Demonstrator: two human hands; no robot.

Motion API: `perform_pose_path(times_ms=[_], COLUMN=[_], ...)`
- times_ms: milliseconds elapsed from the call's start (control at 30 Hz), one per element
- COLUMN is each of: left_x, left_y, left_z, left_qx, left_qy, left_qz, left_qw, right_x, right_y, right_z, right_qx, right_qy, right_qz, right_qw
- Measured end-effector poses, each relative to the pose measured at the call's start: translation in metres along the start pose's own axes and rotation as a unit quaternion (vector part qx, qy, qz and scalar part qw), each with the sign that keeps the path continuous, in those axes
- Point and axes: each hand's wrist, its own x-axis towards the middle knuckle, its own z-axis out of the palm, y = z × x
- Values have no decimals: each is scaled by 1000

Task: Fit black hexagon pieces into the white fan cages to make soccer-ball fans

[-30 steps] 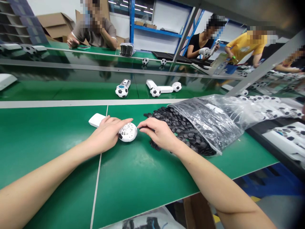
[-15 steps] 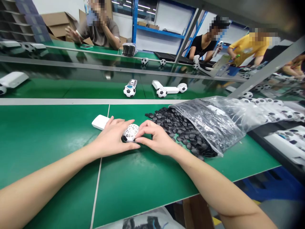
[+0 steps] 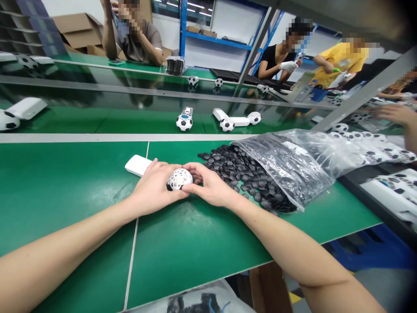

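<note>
My left hand lies over a white device with a soccer-ball head, fingers wrapped around its left side. Its white handle sticks out to the left beyond my wrist, on the green table. The head shows an open white lattice on top and a black patch low on the left. My right hand is closed on the head's right side, thumb in front and fingers curled behind. Whether a small piece sits between those fingers is hidden. Just right of it, many small black pieces spill from a clear plastic bag.
Beyond a pale rail, similar devices lie on a green belt, with a cluster further right. A black tray with more devices stands at the right. Co-workers sit across the line. A slanted metal post crosses the right side.
My right hand has gone from a fingertip pinch to fingers around the ball head's far side. Devices on the near belt have shifted right. Another person's hand has appeared at the right edge.
</note>
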Motion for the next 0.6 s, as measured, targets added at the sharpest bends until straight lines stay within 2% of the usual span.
perform_pose_path(times_ms=[167, 233, 333, 400, 500, 600], left_x=[2, 3, 4, 3, -2, -7], left_y=[-8, -13, -18, -17, -11, -2], left_z=[-1, -1, -3, -5, -7, -3], left_qx=[-14, -15, 1, 11, 7, 3], left_qy=[-23, -40, -46, -57, -100, -91], left_qz=[36, 53, 60, 55, 48, 26], left_qw=[999, 998, 997, 997, 994, 996], right_x=[4, 8, 10, 10, 10, 12], right_y=[-2, 0, 4, 8, 12, 13], right_z=[-7, -19, -38, -45, -45, -38], right_qx=[-51, -122, -282, -351, -391, -417], right_qy=[10, 69, 174, 166, 124, 103], right_qz=[-10, -13, 0, 24, 44, 41], right_qw=[999, 990, 944, 921, 911, 902])
